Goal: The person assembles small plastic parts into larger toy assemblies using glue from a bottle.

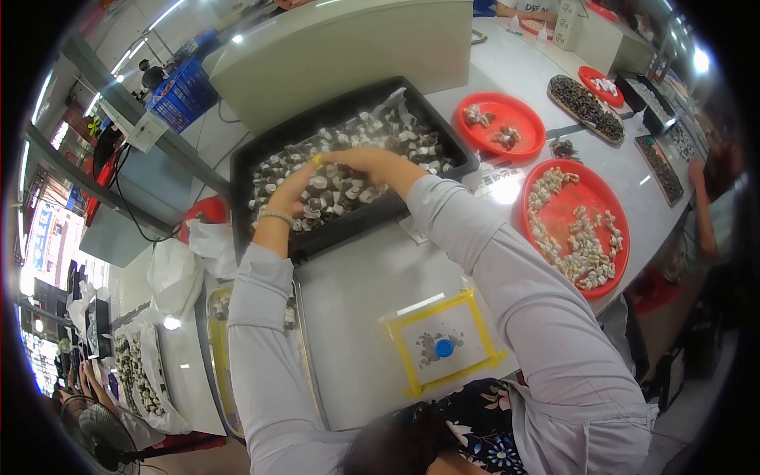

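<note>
A black rectangular tray (348,214) is filled with small white and dark brown pieces (340,190), perhaps shells or stones; their kind is unclear. Over its middle, my left hand (294,184) and my right hand (366,162) curve toward each other, fingertips nearly meeting. Both thumbs stand apart from the fingers, and loose pieces show between the hands. A small yellow band or wrap (317,159) is at the left fingertips. Some fingertips are hidden. A beaded bracelet (277,215) circles my left wrist.
Red round trays hold whitish pieces, one near right (554,214) and one farther back (518,119). A yellow-taped sheet (412,348) with a blue cap (443,347) lies before me. A metal tray (305,340) sits beneath my left forearm. A pale partition (340,63) stands behind.
</note>
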`<action>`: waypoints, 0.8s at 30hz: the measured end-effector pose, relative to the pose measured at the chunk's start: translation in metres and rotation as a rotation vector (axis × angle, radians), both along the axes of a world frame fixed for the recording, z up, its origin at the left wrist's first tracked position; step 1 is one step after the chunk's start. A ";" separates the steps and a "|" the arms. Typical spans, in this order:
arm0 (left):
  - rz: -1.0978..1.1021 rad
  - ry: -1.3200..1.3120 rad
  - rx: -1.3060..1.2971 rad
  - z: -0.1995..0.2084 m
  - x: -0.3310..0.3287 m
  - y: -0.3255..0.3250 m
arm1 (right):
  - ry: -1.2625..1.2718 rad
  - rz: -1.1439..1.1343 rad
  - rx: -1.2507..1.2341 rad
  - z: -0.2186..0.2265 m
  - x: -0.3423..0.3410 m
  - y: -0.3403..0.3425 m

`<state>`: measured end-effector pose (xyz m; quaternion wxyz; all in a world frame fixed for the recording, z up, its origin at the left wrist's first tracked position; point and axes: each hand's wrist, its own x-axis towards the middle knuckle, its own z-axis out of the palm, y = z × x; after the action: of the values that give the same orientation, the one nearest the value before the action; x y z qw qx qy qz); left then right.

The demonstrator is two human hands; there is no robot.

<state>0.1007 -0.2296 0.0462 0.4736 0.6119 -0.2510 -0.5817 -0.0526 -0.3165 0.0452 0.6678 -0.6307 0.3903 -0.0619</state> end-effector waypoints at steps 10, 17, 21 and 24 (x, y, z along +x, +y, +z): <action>0.165 0.022 -0.111 -0.024 -0.010 -0.025 | -0.005 -0.105 0.003 0.008 -0.002 0.008; 0.455 -0.219 -0.435 -0.014 -0.048 -0.037 | -0.342 -0.420 -0.185 -0.001 0.005 0.014; 0.557 -0.310 -0.542 0.003 -0.065 -0.043 | -0.468 -0.599 -0.365 -0.002 0.004 0.010; 0.548 -0.409 -0.589 0.023 -0.061 -0.030 | -0.616 -0.567 -0.270 0.022 0.001 0.029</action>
<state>0.0397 -0.2600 0.0689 0.7049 0.5972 -0.3230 -0.2054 -0.0514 -0.2877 0.0677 0.6211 -0.5324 0.3193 -0.4784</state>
